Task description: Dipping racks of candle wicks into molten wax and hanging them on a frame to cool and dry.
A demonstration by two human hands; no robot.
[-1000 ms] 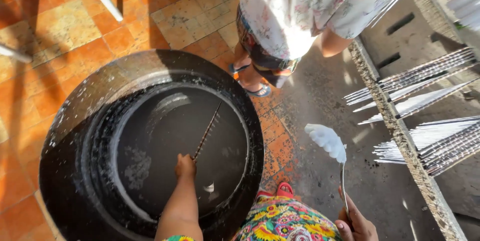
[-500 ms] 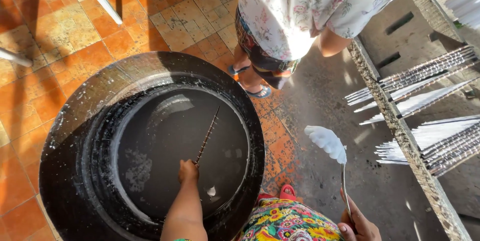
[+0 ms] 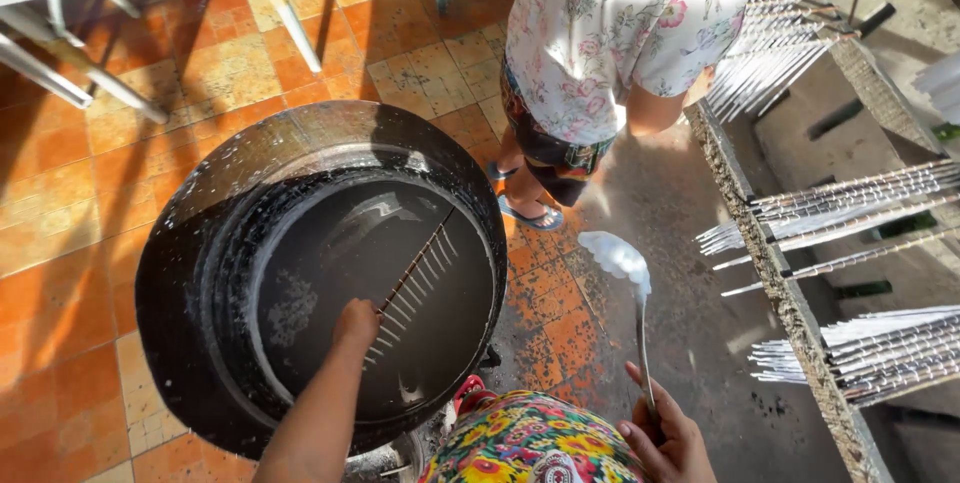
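Roughly, by size:

Floor: orange and tan tiles (image 3: 90,193), sunlit, darker and stained near the pot.

Pot: a big black round pot (image 3: 180,273) stands on the floor, holding dark liquid with pale film at the rim.

Other person: stands just beyond the pot in a flowered shirt (image 3: 620,23) and dark shorts, in sandals; hands not seen.

Rack: a rough wall edge (image 3: 770,273) on the right carries bundles of thin white-coated sticks (image 3: 850,203), laid across it in several groups.

Table legs: pale metal legs (image 3: 280,3) at upper left, well apart from the pot.

Stick frame: a thin rod with a row of short white strands (image 3: 415,278) lies slanted over the liquid inside the pot.

Left hand: the left hand (image 3: 355,325) is clenched on the near end of the rod, low in the pot.

Ladle: a metal ladle (image 3: 615,255) coated white, bowl up, held to the right of the pot over the floor.

Right hand: the right hand (image 3: 665,433) grips the ladle's handle, fingers wrapped round it.
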